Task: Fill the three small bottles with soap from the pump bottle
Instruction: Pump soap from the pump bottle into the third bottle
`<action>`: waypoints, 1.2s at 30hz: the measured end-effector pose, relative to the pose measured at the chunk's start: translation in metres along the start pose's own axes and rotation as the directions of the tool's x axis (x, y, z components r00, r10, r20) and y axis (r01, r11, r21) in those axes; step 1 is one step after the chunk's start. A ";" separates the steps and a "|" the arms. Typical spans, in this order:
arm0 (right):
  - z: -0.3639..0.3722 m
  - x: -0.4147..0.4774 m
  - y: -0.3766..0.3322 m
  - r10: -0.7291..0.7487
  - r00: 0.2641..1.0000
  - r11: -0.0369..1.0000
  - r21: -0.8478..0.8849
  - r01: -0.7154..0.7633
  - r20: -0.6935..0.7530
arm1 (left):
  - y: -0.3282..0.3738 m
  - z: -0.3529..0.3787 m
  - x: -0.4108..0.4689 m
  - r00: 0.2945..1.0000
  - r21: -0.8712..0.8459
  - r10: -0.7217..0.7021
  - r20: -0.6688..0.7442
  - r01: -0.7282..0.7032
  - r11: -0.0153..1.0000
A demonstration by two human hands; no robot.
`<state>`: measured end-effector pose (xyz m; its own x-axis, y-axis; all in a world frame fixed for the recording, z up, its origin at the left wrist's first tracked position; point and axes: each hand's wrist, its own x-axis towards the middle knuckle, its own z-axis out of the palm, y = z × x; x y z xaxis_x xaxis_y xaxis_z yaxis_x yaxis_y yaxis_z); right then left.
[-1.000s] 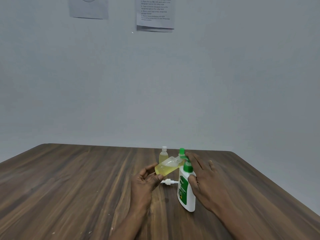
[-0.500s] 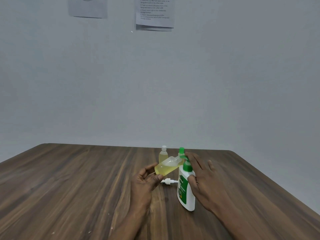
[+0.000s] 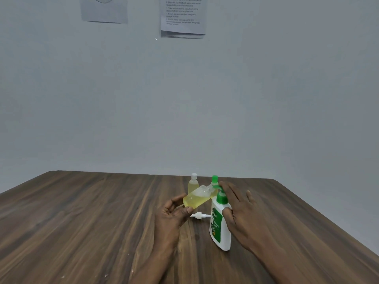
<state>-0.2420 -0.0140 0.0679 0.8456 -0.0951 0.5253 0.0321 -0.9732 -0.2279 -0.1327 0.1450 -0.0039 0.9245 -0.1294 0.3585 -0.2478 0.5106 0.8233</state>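
Pump bottle point(image 3: 221, 232): white, green label, upright on the table point(image 3: 82, 222), right of centre near the front edge. Green pump head point(image 3: 221, 196) is on top, with the nozzle pointing left and away.

Right hand point(image 3: 240, 208): fingers straight and laid over the pump head, thumb against the bottle's shoulder. No wrap-around grip.

Tilted small bottle point(image 3: 195, 199): clear, uncapped, roughly two-thirds full of yellow liquid. It's held off the table with the neck up and to the right, mouth at the nozzle. Can't tell if soap is flowing, the junction is too small and blurred.

Left hand point(image 3: 173, 216): grips the lower end of the tilted small bottle, fingers curled behind it and thumb in front.

White-capped small bottle point(image 3: 193, 185): upright just behind the tilted one, yellow liquid inside.

Green-capped small bottle point(image 3: 214, 178): upright behind the pump head. The body is mostly hidden, so the fill level is unclear.

White dispenser cap point(image 3: 198, 215): lying on its side on the table, between the left hand and the pump bottle.

Background: grey wall point(image 3: 287, 99) with two paper sheets point(image 3: 182, 17) taped near the top.
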 end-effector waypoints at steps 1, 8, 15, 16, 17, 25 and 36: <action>0.000 0.000 0.001 -0.002 1.000 1.000 0.005 0.002 0.001 | -0.001 0.000 0.000 1.000 -0.009 -0.008 -0.004 0.008 1.000; 0.005 0.003 0.004 0.002 0.999 0.999 0.033 -0.001 -0.041 | -0.013 0.006 -0.002 0.989 -0.165 -0.151 0.009 0.150 0.975; 0.009 0.003 0.006 0.000 0.998 0.999 0.047 0.003 -0.069 | -0.021 0.011 -0.008 0.936 -0.381 -0.345 0.065 0.343 0.859; 0.009 0.003 0.006 0.001 0.998 0.999 0.050 0.003 -0.069 | -0.022 0.011 -0.008 0.928 -0.408 -0.364 0.083 0.365 0.837; 0.009 0.003 0.006 0.001 0.998 0.999 0.053 0.003 -0.069 | -0.023 0.011 -0.008 0.920 -0.431 -0.378 0.101 0.383 0.817; 0.008 0.001 0.005 -0.017 0.998 0.999 0.032 0.019 -0.061 | -0.021 0.008 -0.005 0.938 -0.401 -0.334 0.091 0.341 0.850; 0.004 0.001 0.002 -0.032 0.996 0.999 0.028 0.035 -0.080 | -0.017 0.004 0.007 0.975 -0.341 -0.219 0.037 0.219 0.914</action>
<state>-0.2388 -0.0158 0.0651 0.7989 -0.0801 0.5962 0.0762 -0.9696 -0.2324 -0.1232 0.1320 -0.0133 0.9450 -0.2695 0.1851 0.0742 0.7281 0.6814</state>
